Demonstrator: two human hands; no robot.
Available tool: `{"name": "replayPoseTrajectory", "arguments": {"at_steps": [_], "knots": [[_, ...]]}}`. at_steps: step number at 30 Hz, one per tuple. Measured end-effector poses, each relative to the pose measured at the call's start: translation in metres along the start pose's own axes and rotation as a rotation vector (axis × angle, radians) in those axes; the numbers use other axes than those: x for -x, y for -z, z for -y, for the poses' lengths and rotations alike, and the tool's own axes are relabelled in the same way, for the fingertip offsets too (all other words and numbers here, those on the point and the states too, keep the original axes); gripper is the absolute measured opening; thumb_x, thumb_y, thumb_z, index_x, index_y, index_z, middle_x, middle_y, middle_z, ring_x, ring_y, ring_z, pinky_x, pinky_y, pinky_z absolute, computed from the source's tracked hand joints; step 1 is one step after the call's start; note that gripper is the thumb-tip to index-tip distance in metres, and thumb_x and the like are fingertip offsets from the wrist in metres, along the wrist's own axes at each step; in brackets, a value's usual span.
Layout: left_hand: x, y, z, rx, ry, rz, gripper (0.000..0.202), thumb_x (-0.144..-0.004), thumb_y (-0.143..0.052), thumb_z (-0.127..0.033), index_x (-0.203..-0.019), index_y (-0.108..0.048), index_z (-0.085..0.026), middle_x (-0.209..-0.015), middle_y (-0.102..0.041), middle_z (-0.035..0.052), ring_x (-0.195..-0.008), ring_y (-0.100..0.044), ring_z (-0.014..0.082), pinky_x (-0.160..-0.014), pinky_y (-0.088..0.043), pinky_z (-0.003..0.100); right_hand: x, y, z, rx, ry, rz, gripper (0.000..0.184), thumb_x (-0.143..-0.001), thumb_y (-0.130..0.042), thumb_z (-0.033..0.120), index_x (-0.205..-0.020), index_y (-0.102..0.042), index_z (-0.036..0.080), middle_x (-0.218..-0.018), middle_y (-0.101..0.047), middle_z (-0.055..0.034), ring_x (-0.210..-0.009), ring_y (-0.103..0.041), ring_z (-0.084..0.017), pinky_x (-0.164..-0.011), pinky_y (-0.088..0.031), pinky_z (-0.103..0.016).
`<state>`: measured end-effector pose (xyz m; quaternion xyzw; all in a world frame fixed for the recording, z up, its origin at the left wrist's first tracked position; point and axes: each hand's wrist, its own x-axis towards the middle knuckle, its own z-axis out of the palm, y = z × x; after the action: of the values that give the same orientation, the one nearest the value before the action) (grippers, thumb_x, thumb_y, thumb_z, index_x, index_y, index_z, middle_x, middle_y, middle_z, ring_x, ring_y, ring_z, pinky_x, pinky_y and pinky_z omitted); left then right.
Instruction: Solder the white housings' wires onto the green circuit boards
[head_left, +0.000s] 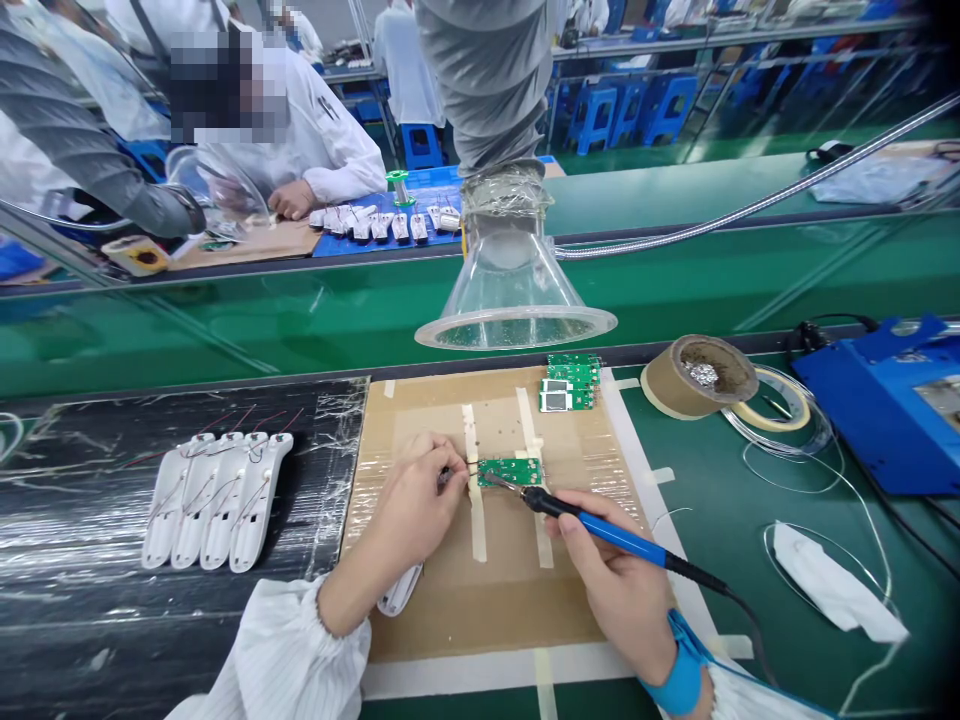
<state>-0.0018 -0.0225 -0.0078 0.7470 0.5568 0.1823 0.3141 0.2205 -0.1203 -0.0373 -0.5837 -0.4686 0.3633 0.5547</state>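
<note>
A small green circuit board [517,471] lies on a brown cardboard sheet [577,600] between strips of tape. My right hand [611,570] grips a blue-handled soldering iron [600,527], its tip touching or just above the board's left part. At the board's left end my left hand [420,495] is closed, pinching thin dark wires [471,468] that reach the board's edge. Partly under my left wrist lies a white plastic housing [400,590], mostly hidden. Farther back on the cardboard sit several more circuit boards [568,390] in a stack or row.
Several white housings with wires [210,505] lie on black film at left. A clear fume hood [517,300] hangs above the far edge. At right are a tape roll [697,375], solder wire [840,460], a white tissue [829,580] and a blue machine [885,400]. A co-worker [292,130] sits opposite.
</note>
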Motion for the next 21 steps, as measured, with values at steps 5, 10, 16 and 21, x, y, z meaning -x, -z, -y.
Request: {"name": "replayPoseTrajectory", "arguments": {"at_steps": [5,10,16,21], "knots": [[-0.0005,0.0006,-0.0005,-0.006,-0.002,-0.001,0.02,-0.095,-0.056,-0.013,-0.078,-0.061,-0.022,-0.101,-0.064,0.0055,-0.105,-0.063,0.0289,-0.095,-0.048,0.047,0.001,0.0006,-0.0008,-0.008,-0.003,-0.008,0.014,-0.101,-0.074,0.036,-0.11,-0.081,0.03,-0.091,-0.084,-0.004,-0.08,-0.082,-0.023,-0.078,-0.071,-0.033],[-0.0005,0.001,0.0006,-0.001,-0.001,0.003,0.02,-0.096,-0.056,-0.013,-0.078,-0.061,-0.022,-0.102,-0.064,0.0056,-0.105,-0.063,0.0287,-0.096,-0.048,0.048,0.0023,0.0027,-0.0068,0.007,-0.001,-0.007,0.016,-0.101,-0.075,0.036,-0.112,-0.081,0.027,-0.094,-0.084,-0.0058,-0.082,-0.083,-0.025,-0.077,-0.071,-0.035],[-0.0005,0.0005,0.0005,0.006,-0.005,0.007,0.02,-0.096,-0.056,-0.013,-0.079,-0.061,-0.022,-0.101,-0.064,0.006,-0.105,-0.062,0.0293,-0.097,-0.047,0.049,0.002,-0.0003,-0.0038,-0.003,0.004,-0.051,0.014,-0.1,-0.075,0.036,-0.109,-0.082,0.028,-0.092,-0.083,-0.0047,-0.08,-0.082,-0.023,-0.078,-0.07,-0.032],[-0.0003,0.0002,0.0011,0.011,-0.013,-0.001,0.019,-0.096,-0.056,-0.012,-0.08,-0.06,-0.022,-0.101,-0.064,0.0054,-0.104,-0.062,0.0285,-0.096,-0.048,0.048,0.0011,-0.0006,-0.0001,0.008,-0.005,-0.039,0.015,-0.099,-0.075,0.036,-0.109,-0.082,0.027,-0.09,-0.083,-0.005,-0.08,-0.082,-0.023,-0.076,-0.07,-0.032]]}}
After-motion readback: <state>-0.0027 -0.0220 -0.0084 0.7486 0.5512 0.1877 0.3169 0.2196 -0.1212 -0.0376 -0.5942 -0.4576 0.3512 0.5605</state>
